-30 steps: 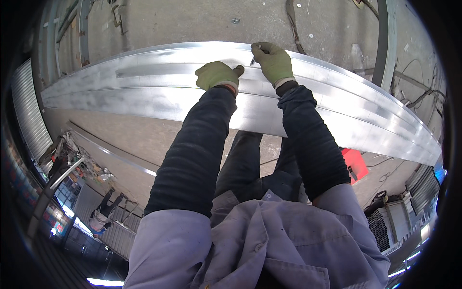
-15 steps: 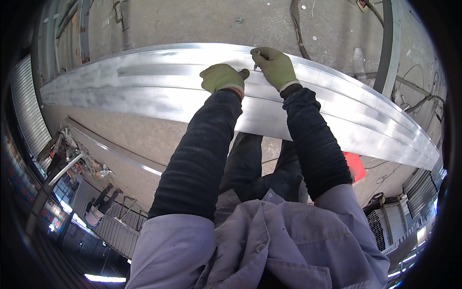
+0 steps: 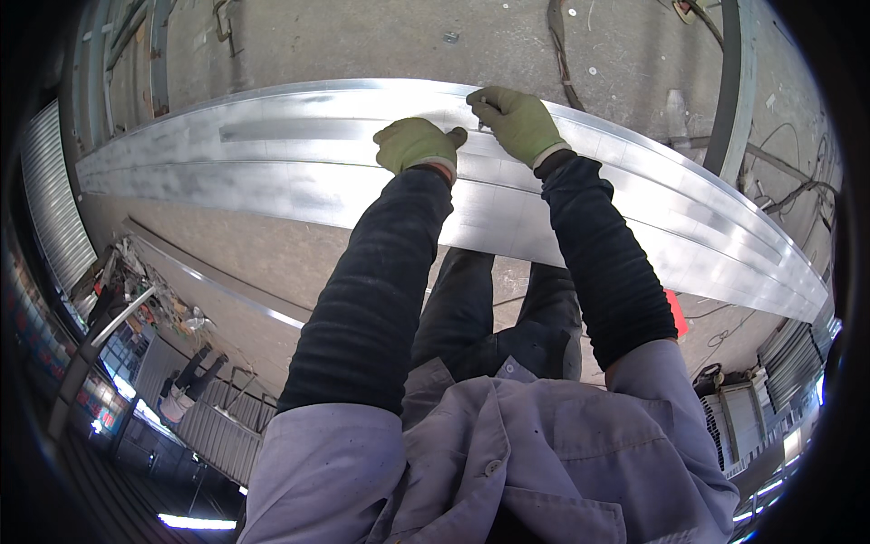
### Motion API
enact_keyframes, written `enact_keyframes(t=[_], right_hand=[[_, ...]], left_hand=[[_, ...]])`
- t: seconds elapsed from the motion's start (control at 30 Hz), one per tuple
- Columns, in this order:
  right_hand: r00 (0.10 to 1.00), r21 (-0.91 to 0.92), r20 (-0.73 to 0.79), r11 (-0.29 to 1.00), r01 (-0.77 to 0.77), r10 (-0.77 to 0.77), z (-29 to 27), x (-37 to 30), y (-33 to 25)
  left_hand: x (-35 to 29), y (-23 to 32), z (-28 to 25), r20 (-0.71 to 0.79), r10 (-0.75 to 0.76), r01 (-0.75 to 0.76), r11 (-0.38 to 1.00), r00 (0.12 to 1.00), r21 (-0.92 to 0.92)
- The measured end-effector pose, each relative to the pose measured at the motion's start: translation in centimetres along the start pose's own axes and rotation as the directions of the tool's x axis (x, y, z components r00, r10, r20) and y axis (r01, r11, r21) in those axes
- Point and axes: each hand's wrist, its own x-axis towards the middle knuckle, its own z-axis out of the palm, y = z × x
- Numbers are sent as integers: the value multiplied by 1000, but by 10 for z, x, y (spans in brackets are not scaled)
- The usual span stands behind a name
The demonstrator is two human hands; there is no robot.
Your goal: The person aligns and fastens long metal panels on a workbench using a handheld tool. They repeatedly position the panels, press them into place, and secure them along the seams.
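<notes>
Two hands in green gloves work over one long silver sheet [image 3: 272,186], which stretches crosswise in front of the person's two legs [image 3: 456,304]. The hands are near each other but apart. The left hand [image 3: 417,146] rests on the sheet around its middle, fingers curled and thumb pointing right; whether it grips anything, I cannot tell. The right hand [image 3: 517,124], near the far edge, is pinched on one small thin tool [image 3: 481,126], mostly hidden by the glove.

Two dark sleeves [image 3: 367,281] cross the near edge and cover parts of it. The right one also blocks most of one red thing [image 3: 676,315], so its kind is unclear.

On the floor [image 3: 362,45] beyond lie one dark cable [image 3: 559,54] and one clamp [image 3: 223,25]. One beam [image 3: 735,91] runs up to the sheet at the right and goes out of view there. At the left are one metal strip [image 3: 217,276], a scrap pile [image 3: 149,286] and one ribbed panel [image 3: 56,195]; farther back is one other person [image 3: 179,394].
</notes>
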Motion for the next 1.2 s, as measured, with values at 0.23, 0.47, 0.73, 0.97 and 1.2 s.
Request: enact_keyframes(t=[0.23,0.47,0.73,0.97,1.2], right_hand=[[998,-33,-49,999,38,-39,5,-4,3],[994,-131,-100,990,-49,36,-12,-8,6],[991,-176,-132,983,-57,34,-36,-19,32],[934,-252,-283,956,148,-219,-78,-47,97],[935,-270,-353,953,-136,33,-187,-97,139]], left_hand=[[3,-1,8,-70,1,-2,1000,998,-11],[7,-1,9,-64,-16,15,999,998,-29],[8,-6,17,-197,57,-63,998,979,-26],[96,-66,50,-197,554,-446,797,809,408],[99,-54,23,-157,440,-322,817,884,479]])
